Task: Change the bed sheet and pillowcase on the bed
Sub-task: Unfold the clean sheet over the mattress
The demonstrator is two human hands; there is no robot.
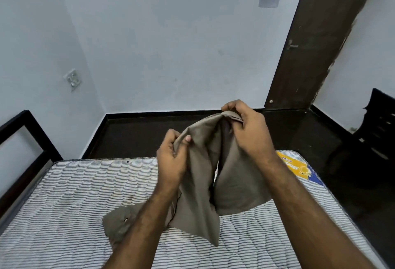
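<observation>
A grey-brown cloth [203,174] hangs above the bare striped mattress [70,200], its lower end trailing onto the mattress near my forearms. My left hand [171,157] pinches one edge of the cloth at its left side. My right hand [245,129] grips the upper edge, held higher and further right. Between the two hands the cloth gapes in a dark opening. Whether it is a sheet or a pillowcase I cannot tell.
A black bed frame rail [23,144] runs along the left. A yellow and blue label [297,168] marks the mattress's far right corner. Beyond lie a dark floor [171,134], a brown door [316,39] and a dark chair [376,131] at the right.
</observation>
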